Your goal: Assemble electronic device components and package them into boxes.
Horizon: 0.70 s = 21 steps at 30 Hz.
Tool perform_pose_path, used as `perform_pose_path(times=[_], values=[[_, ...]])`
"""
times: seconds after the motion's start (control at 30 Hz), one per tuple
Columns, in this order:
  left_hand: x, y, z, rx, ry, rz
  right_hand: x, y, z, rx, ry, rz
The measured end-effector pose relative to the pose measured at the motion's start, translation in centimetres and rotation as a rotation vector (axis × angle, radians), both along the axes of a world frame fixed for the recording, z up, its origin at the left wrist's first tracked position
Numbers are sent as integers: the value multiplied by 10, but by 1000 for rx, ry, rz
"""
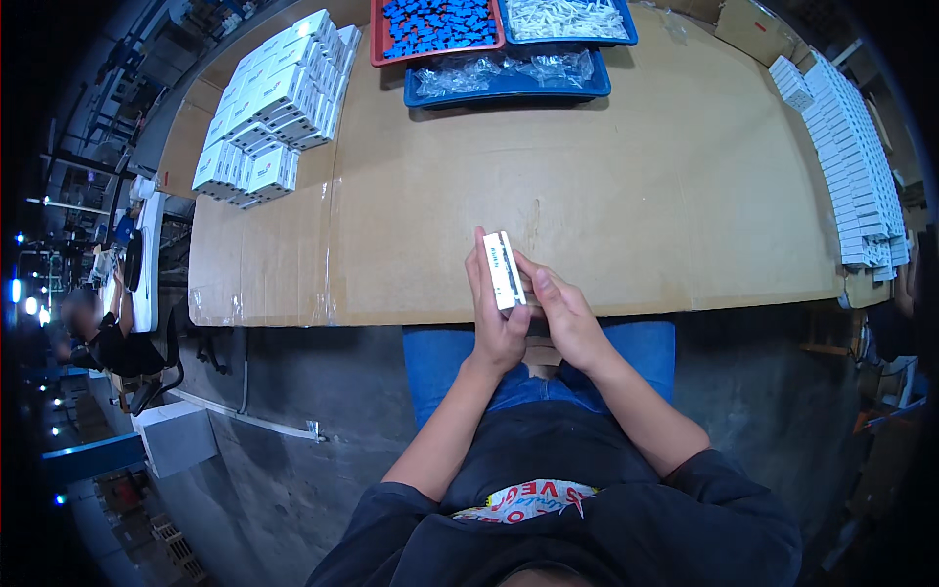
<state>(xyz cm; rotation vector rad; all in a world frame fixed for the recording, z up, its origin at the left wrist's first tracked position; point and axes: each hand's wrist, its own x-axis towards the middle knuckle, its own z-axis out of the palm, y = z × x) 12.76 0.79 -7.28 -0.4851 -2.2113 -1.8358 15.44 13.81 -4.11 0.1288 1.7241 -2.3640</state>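
- My left hand point(496, 318) and my right hand point(559, 318) are together at the near edge of the table point(606, 205), both clamped on one small white box point(505, 270).
- The box stands on end between them, a narrow face turned up at me, just over the table's near edge and above my lap.
- My left fingers run up its left side to the top; my right thumb presses its right side lower down.
- To do this well, I judge I should keep both long edges pinched evenly so the thin card does not twist, and hold it low over the table in case it slips.
- Farther out, the cardboard-covered middle of the table carries nothing between my hands and the trays.
- At the far edge I count three trays: a red tray point(376, 39) of small blue parts, a blue tray point(626, 27) of white parts beside it, and a nearer blue tray point(509, 90) of clear little bags.
- At the far left corner sits a pile of white boxes point(274, 98); too many overlap for an exact count, roughly two dozen.
- Along the right edge runs a long row of flat white boxes point(851, 161), too tightly packed to count.
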Motion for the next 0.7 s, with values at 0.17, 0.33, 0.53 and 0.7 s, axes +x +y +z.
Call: perform_pose_path(times=[0.17,0.33,0.53,0.7], values=[[1,-2,13,372,-439,-39,2,19,9,563,385,95],[7,-1,22,573,-829,-111,-13,38,-2,646,679,158],[16,13,47,707,-1038,-199,-25,40,-7,816,903,45],[20,17,46,739,-998,-220,-30,37,-23,688,1017,-67]])
